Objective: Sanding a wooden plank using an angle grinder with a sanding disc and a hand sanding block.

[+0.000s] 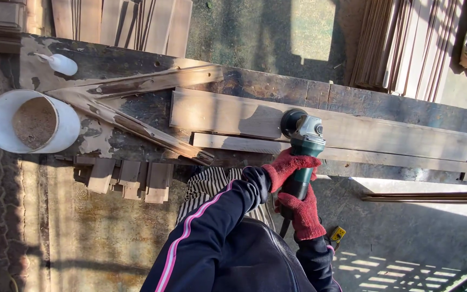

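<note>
Both hands, in red knitted work gloves, are wrapped around the body of a dark green handheld angle grinder: the left hand closes over the barrel just behind the grey gear head, and the right hand clamps the rear of the handle, nearer the person's body, where a black cord leaves the tool. Dark sleeves with a pink and white stripe run back from the gloves. The grinder's round black disc end rests on a long pale wooden plank that lies lengthwise on a worn, stained wooden workbench, with a narrower wooden strip lying just beside the plank's near edge. Left of the grip, two rough wooden battens joined in a V shape lie on the bench. Beyond them, at the bench's far left end, stands a white round plastic bucket, and in it sits a brownish, sawdust-like fill well below the rim. Just above the bucket lies a small white squeeze bottle on its side. Below the bench's near edge, left of the grip, short wooden offcuts are stacked together. Past the bench, thin wooden slats are piled on the ground.
</note>
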